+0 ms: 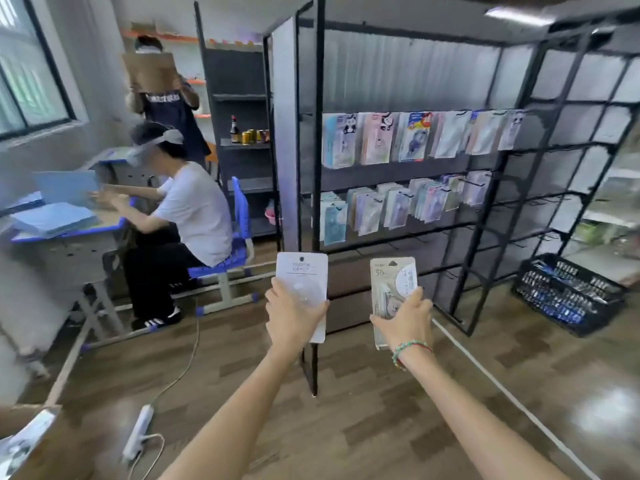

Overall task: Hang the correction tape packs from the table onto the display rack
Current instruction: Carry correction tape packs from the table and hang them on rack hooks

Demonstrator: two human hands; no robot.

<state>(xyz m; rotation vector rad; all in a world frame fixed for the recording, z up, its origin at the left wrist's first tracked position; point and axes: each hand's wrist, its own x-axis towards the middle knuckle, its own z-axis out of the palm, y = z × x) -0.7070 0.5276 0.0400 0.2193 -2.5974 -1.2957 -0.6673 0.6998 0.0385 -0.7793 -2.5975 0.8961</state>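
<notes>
Correction tape packs, one in each hand, raised upright in front of the display rack (485, 188). White pack (304, 285), plain face with small print near its top, pinched low down by the left hand (291, 317), thumb across the front and fingers curled behind. Beige pack (391, 289), round window and printed panel on its face, gripped at its lower half by the right hand (405, 320), fingers wrapped round it; beaded bracelet (408, 351) on that wrist. Both packs near each other, apart, not touching, and both clear of the rack's hooks.

Behind them, black metal rack with two filled rows: upper row of hanging packs (415, 136) with panda and blue prints, lower row of hanging packs (398, 209) overlapped more tightly. Bare hooks on the bars below and on the grid section to the right. Black crate (568, 296) of small items on the wooden floor (381, 427) beside the rack's right end.

To the left, a seated person (187, 209) in a white shirt on a blue chair (235, 237) at a tabletop (69, 230) with blue folders, and a standing person (166, 98) holding a cardboard sheet. White power strip (138, 431) and cable on the floor, lower left. Bottom-left corner: edge of a cardboard box (31, 445), contents blurred.
</notes>
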